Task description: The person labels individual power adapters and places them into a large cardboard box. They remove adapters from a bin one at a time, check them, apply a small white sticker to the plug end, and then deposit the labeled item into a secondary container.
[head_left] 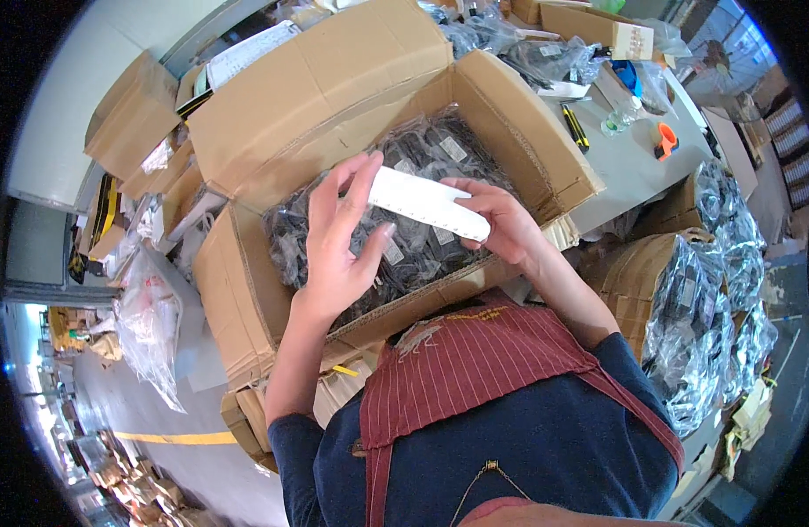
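White paper strip [422, 198], mid-frame, gripped by right hand [503, 221]; left hand [338, 250], fingers spread; cardboard carton [505, 123] filled with plastic-bagged goods [432, 145], flaps [312, 97] unclosed

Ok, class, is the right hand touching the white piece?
Touching: the head view shows the right hand gripping the white piece at its right end.

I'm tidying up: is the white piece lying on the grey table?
No, the white piece is up in the right hand, with the left hand at its other end, above the open cardboard box.
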Available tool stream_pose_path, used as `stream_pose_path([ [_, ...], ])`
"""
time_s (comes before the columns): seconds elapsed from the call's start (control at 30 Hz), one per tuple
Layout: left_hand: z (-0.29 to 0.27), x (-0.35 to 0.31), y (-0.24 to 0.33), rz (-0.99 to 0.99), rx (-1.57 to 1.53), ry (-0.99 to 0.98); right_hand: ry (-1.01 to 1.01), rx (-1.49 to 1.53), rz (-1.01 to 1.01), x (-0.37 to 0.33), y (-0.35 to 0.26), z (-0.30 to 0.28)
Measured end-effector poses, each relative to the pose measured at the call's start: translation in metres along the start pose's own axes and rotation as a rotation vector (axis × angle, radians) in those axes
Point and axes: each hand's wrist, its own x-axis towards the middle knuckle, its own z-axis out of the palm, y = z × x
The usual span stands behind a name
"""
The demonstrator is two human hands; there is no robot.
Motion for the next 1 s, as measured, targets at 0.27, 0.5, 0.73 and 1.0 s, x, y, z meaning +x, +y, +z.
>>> stream_pose_path([
  [0.27,0.001,0.016,-0.016,0.084,0.174,0.045,-0.065,0.001,0.198,0.005,0.004,-0.008],
  [0.5,-0.004,0.008,-0.056,-0.33,-0.294,0.097,0.048,-0.689,-0.241,0.017,-0.019,-0.014],
  [0.73,0.016,-0.001,-0.075,-0.607,-0.581,-0.055,0.056,-1.008,-0.471,0.018,-0.006,0.02],
  [1.0,0.045,-0.015,-0.083,-0.254,-0.07,0.07,0.519,-1.421,-0.744,0.049,0.025,0.014],
])
